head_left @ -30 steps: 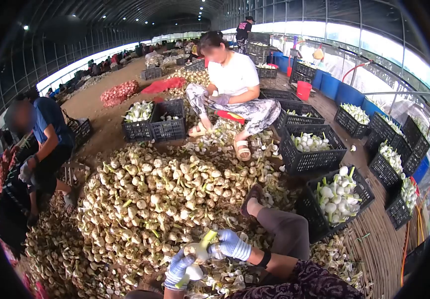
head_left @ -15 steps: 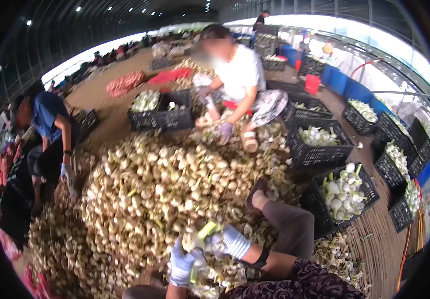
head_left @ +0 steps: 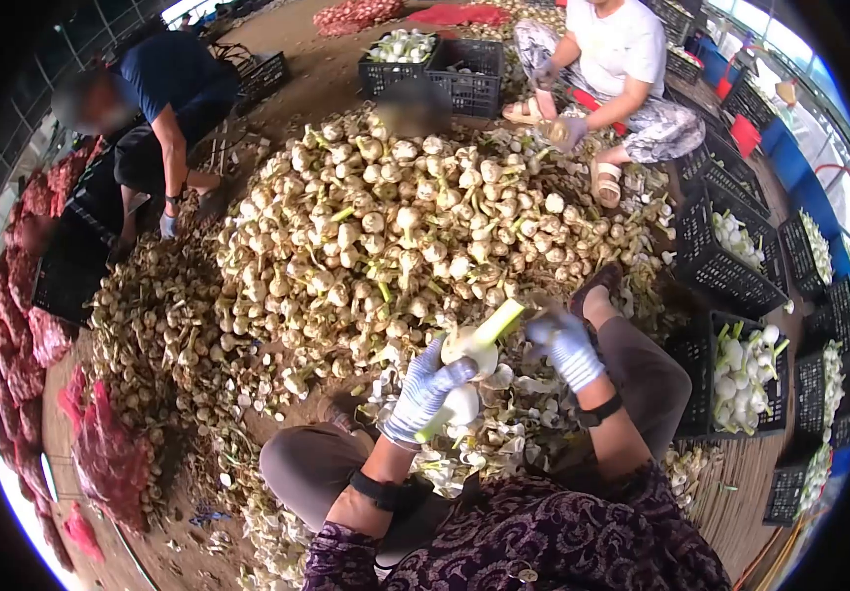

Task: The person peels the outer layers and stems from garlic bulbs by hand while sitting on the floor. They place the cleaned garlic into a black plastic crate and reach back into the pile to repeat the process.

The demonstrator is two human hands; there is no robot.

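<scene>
My left hand (head_left: 423, 392), in a striped glove, is closed around a garlic bulb (head_left: 470, 352) with a thick green stem pointing up and right. A second, whiter bulb (head_left: 460, 405) with a pale green stem shows just under the same hand; it seems tucked in the palm. To the right, apart from the bulb, is my right hand (head_left: 571, 353), gloved too. Motion smears its fingers, so what they hold cannot be made out. Beyond both hands rises a large heap of unpeeled garlic (head_left: 386, 231). Loose peelings (head_left: 489, 438) lie below them, between my legs.
Black crates of peeled garlic (head_left: 745, 379) stand at my right. A co-worker in a white shirt (head_left: 622, 44) sits across the heap; another in dark blue (head_left: 184, 84) bends at the left. Red mesh sacks (head_left: 110, 448) lie at the left. A half-filled crate (head_left: 464, 74) stands behind the heap.
The view has tilted down and shifted left. My hands have moved apart, the right one away from the bulb, which stays in my left hand. The dark-blue co-worker bends lower.
</scene>
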